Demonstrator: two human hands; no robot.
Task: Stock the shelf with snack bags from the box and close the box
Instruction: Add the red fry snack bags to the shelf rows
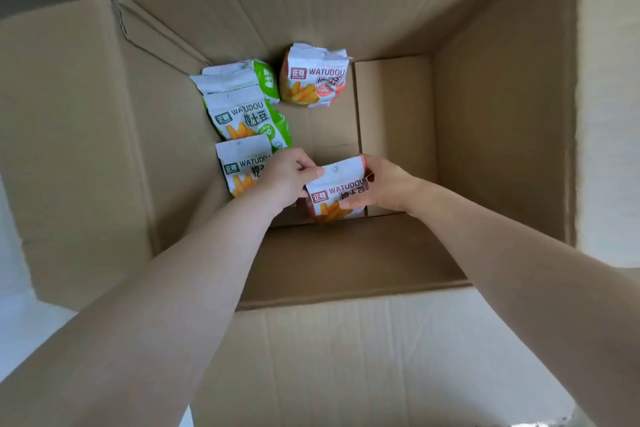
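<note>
Both hands, left (287,173) and right (384,184), gripped one orange bag (334,189) by its side edges inside the box (485,135); likely light, crinkly, crushable.

- Soft, even daylight fills the scene; it is bright, with no hard-edged shadows.
- The near flap of the open brown cardboard box (381,357) is washed pale by glare, and the right flap is similarly overexposed.
- The inner near wall and the floor corners of the box lie in mild shade.
- Wide-angle distortion bends the box edges and stretches both forearms toward the near corners.
- The printed white snack bags (242,114) read fairly sharp; the frame edges are softer.
</note>
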